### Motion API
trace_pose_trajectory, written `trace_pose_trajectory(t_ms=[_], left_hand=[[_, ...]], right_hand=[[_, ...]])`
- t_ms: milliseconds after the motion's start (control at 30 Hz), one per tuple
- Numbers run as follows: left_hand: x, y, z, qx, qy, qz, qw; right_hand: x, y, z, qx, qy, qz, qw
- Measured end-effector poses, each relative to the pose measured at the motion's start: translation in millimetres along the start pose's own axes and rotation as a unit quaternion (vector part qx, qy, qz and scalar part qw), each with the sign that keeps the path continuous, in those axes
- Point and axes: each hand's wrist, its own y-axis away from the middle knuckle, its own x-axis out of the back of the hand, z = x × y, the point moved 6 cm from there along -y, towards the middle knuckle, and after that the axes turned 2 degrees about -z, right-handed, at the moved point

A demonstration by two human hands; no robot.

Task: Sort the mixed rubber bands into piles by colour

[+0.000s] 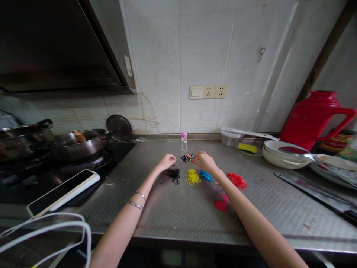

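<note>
Just above a pile of black rubber bands (pixel 174 175) is my left hand (pixel 166 162), its fingers pinched together. A dark bit shows under those fingertips, but what they hold is too small to make out. My right hand (pixel 205 162) reaches to the right side of a mixed multicoloured pile of rubber bands (pixel 187 158). Its fingers are drawn together, with red-orange bits by the tips; whether they grip one is hidden. Nearer to me lie piles of yellow rubber bands (pixel 193 176), blue rubber bands (pixel 205 175) and red rubber bands (pixel 236 180).
A small clear bottle with a pink cap (pixel 184 141) stands behind the mixed pile. A red heart-shaped piece (pixel 221 204) lies by my right forearm. Pans (pixel 80 145) sit on the stove at left; bowls (pixel 284 156), a knife (pixel 309 191) and a red thermos (pixel 309 119) are at right.
</note>
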Motion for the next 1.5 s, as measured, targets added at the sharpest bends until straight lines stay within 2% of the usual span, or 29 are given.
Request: trace_pose_trajectory(t_ms=[100, 233, 367, 467, 667, 833, 933, 1167, 1400, 1500], left_hand=[[6.1, -2, -5, 0.000, -0.007, 0.028, 1.000], [10.7, -3, -10, 0.003, -0.032, 0.065, 0.997], [8.1, -3, -12, -0.005, -0.051, 0.072, 0.996], [1.2, -5, -9, -0.026, -0.069, 0.059, 0.995], [-17.7, -22, 6, -0.044, -0.134, 0.032, 0.989], [-29.9, -38, 17, -0.065, -0.174, 0.013, 0.983], [-34.6, -43, 15, -0.053, -0.196, -0.001, 0.979], [-33.5, -47, 8, -0.004, -0.201, 0.018, 0.979], [-35.4, -47, 9, -0.027, -0.230, 0.029, 0.972], [-32.3, -45, 9, -0.028, -0.212, 0.041, 0.976]], right_hand=[[5, 3, -32, 0.065, -0.030, 0.005, 0.997], [-4, 10, -73, 0.147, -0.039, -0.007, 0.988], [-12, 15, -91, 0.193, -0.040, -0.031, 0.980], [-4, 13, -80, 0.180, -0.036, -0.012, 0.983], [25, 6, -19, 0.057, 0.011, 0.040, 0.998], [31, 7, 17, -0.011, 0.035, 0.048, 0.998], [28, 7, 22, -0.017, 0.038, 0.047, 0.998], [25, 7, 22, -0.038, 0.053, 0.023, 0.998], [23, 6, 23, -0.035, 0.045, 0.025, 0.998], [21, 6, 24, -0.033, 0.045, 0.024, 0.998]])
